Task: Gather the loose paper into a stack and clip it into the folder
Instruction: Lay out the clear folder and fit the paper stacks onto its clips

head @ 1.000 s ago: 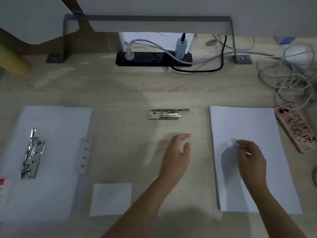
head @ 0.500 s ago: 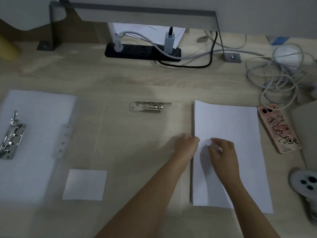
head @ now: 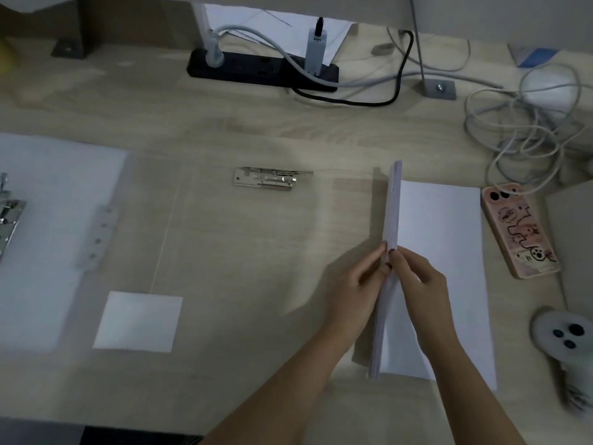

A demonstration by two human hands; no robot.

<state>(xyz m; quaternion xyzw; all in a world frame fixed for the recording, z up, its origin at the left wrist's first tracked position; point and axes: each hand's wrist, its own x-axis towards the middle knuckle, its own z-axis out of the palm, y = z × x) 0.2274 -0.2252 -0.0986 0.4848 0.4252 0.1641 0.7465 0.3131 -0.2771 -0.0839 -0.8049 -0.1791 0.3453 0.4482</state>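
Open folder [head: 57, 226] is laid flat at the left and cut off by the frame edge, with its metal clamp [head: 8, 213] seen at the far left. A small white card [head: 138, 321] is placed just right of it, toward the front. A loose metal clip [head: 269, 178] is set mid-desk, with a power strip [head: 263, 70] well behind it; open desk [head: 256, 245] is seen between clip and hands. The left hand [head: 354, 284] and right hand [head: 423, 281] are both closed in a pinch on the paper stack [head: 393, 207], whose left long edge is raised while the right side is lying low. A phone [head: 519, 229] is seen just beside the stack's right edge, tangled cables [head: 519, 123] behind it, and a controller [head: 564, 335] at the front right.
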